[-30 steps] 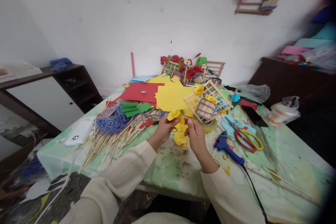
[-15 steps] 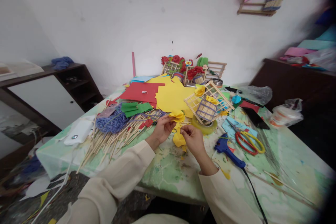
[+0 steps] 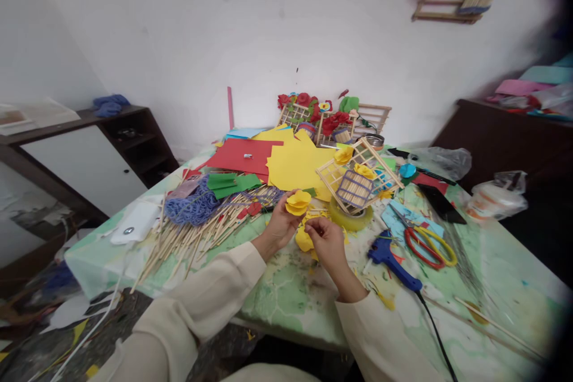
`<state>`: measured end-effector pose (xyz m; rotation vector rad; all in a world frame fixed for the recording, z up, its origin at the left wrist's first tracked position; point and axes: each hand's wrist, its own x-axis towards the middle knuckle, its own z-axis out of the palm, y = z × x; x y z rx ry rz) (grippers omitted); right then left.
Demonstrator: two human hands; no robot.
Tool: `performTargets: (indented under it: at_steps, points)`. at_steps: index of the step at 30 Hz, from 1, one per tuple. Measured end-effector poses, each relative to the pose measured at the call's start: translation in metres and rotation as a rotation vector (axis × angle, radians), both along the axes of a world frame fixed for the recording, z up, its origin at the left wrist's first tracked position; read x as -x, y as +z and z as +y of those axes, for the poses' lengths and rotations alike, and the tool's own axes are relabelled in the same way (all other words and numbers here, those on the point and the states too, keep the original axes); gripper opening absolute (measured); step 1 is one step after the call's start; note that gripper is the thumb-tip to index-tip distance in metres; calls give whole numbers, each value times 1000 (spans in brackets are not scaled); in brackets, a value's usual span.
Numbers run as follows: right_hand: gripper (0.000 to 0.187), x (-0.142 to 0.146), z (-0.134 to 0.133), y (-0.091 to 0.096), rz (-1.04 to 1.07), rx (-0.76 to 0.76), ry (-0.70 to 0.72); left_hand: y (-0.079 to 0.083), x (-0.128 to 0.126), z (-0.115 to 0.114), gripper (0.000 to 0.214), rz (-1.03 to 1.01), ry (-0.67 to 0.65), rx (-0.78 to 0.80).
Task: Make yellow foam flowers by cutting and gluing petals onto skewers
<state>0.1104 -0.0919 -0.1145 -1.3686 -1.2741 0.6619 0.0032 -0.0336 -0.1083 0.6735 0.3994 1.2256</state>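
Note:
A yellow paper flower (image 3: pixel 298 203) is held in the fingers of my left hand (image 3: pixel 282 225), its cupped petals facing up and toward me. Just to the right, my right hand (image 3: pixel 327 240) has thumb and fingertips pinched together; whatever they hold is too small to make out. Below and between the hands, yellow paper pieces (image 3: pixel 304 240) lie on the table. Behind them a stick lattice frame (image 3: pixel 356 176) with yellow flowers leans on a roll of clear tape (image 3: pixel 351 219).
To the right lie a blue glue gun (image 3: pixel 394 262) with its cord, scissors (image 3: pixel 430 245) and a phone (image 3: pixel 441 203). Thin sticks (image 3: pixel 201 230) and blue yarn (image 3: pixel 190 206) are heaped at left. Red paper (image 3: pixel 242 155) and yellow paper (image 3: pixel 299 164) lie at the back.
My left hand has tilted the yellow flower so its open petals now face me more. My right hand has shifted slightly and stays pinched. The view has turned a little left.

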Motion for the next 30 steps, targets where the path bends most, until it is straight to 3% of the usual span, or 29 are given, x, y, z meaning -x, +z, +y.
performTargets:
  at_steps: [6, 14, 23, 26, 30]
  points:
    - [13, -1, -3, -2, -30, -1, 12, 7, 5, 0, 72, 20, 2, -15]
    - [12, -2, -2, -10, -61, 22, 51, 5, 6, 1, 72, 108, 48, -99]
    - [18, 4, -3, -14, -55, 83, 191, 6, 7, 2, 73, 126, 68, -104]
    - [22, 6, -3, -10, -113, 25, 102, 9, 10, -2, 81, 219, 142, -213]
    - [41, 8, -1, -3, -52, -137, 34, 13, 18, -11, 88, 378, 295, -374]
